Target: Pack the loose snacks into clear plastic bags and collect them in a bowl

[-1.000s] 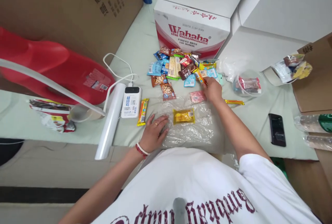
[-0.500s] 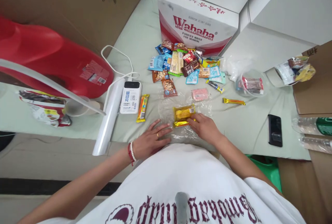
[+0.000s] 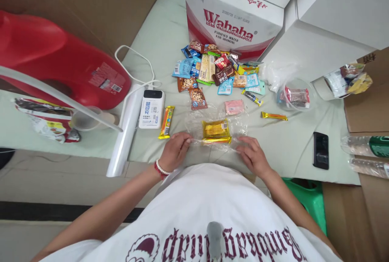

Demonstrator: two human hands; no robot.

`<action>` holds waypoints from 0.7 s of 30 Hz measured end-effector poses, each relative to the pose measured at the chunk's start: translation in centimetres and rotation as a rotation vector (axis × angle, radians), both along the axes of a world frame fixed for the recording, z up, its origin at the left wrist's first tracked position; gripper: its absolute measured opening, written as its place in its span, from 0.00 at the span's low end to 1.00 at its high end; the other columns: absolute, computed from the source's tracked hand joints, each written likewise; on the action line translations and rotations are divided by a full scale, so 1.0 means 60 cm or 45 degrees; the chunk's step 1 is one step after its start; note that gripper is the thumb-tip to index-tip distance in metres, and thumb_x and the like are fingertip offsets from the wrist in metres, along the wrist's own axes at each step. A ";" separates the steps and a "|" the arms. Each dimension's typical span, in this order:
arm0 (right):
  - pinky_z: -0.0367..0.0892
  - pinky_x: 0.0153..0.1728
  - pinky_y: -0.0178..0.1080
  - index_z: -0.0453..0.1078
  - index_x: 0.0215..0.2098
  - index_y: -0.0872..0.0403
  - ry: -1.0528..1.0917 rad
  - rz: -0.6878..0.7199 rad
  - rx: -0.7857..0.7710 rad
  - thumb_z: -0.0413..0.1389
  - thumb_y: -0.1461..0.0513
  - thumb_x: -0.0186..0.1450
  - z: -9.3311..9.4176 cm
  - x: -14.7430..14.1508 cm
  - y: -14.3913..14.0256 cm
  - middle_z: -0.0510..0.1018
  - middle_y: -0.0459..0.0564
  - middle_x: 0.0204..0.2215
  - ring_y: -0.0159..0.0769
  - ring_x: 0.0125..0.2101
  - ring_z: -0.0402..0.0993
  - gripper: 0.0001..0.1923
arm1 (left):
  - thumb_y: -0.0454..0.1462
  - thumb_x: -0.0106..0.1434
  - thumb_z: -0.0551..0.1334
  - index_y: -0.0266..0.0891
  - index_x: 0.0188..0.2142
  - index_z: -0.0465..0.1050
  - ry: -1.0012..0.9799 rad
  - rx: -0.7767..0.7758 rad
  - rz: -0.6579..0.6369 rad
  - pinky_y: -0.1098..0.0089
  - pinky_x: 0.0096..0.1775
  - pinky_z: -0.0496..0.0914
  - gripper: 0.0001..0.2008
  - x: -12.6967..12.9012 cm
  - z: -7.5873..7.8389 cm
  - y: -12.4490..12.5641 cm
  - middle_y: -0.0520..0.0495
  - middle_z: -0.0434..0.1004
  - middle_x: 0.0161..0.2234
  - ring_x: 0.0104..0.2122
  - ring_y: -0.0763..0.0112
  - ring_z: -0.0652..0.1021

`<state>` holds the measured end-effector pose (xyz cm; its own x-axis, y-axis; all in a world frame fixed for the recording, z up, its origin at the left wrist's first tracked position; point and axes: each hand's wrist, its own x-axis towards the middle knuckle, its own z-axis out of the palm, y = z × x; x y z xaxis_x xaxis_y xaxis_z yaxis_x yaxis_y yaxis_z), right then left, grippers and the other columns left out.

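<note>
Plastic sheet (image 3: pixel 214 140): I am judging it as very light, thin and soft; it is crinkling easily and it is probably slippery, so it will slide on the bench (image 3: pixel 291 148) if I am pulling only one side.

Where to hold: I think the best places are the two side edges, pinched between thumb and fingertips, not the middle under the snack.

Yellow snack pack (image 3: pixel 216 131): it is lying on the sheet, between my hands; it is looking small, light and a little stiff, with a shiny wrapper.

Left hand (image 3: pixel 175 150): it is pinching the left edge of the sheet, fingers bent.

Right hand (image 3: pixel 253 154): it is resting on the right edge of the sheet, fingers half curled; I cannot tell if it is really gripping.

Around: an orange bar (image 3: pixel 166 122) and a white power bank (image 3: pixel 151 109) are lying just left; the snack pile (image 3: pixel 217 73) is further back, before the Wahaha box (image 3: pixel 232 31).

Change: half a second ago my right hand was touching the yellow pack and my left was lying flat; now both are sitting at the sheet edges.
</note>
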<state>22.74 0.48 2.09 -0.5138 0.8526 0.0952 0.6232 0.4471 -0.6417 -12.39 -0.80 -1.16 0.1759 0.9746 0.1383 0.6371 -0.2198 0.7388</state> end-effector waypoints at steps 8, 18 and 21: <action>0.62 0.31 0.36 0.73 0.40 0.52 -0.068 -0.298 -0.461 0.51 0.53 0.70 -0.007 -0.046 0.156 0.73 0.44 0.23 0.36 0.25 0.68 0.14 | 0.47 0.73 0.51 0.41 0.42 0.68 0.061 -0.247 0.496 0.66 0.34 0.67 0.14 0.024 -0.007 0.071 0.50 0.76 0.28 0.28 0.65 0.76; 0.56 0.30 0.35 0.71 0.36 0.51 -0.353 -0.431 -0.284 0.50 0.59 0.65 -0.036 -0.081 0.160 0.76 0.48 0.25 0.37 0.26 0.68 0.09 | 0.34 0.70 0.58 0.50 0.50 0.76 0.333 0.891 0.217 0.58 0.50 0.64 0.13 0.071 0.055 0.011 0.46 0.82 0.45 0.46 0.62 0.77; 0.57 0.31 0.35 0.71 0.36 0.52 -0.344 -0.426 -0.343 0.50 0.58 0.66 -0.032 -0.074 0.159 0.76 0.47 0.26 0.36 0.26 0.69 0.09 | 0.32 0.71 0.58 0.55 0.56 0.76 0.456 0.610 -0.259 0.60 0.51 0.62 0.20 0.091 0.048 0.036 0.50 0.84 0.52 0.51 0.65 0.78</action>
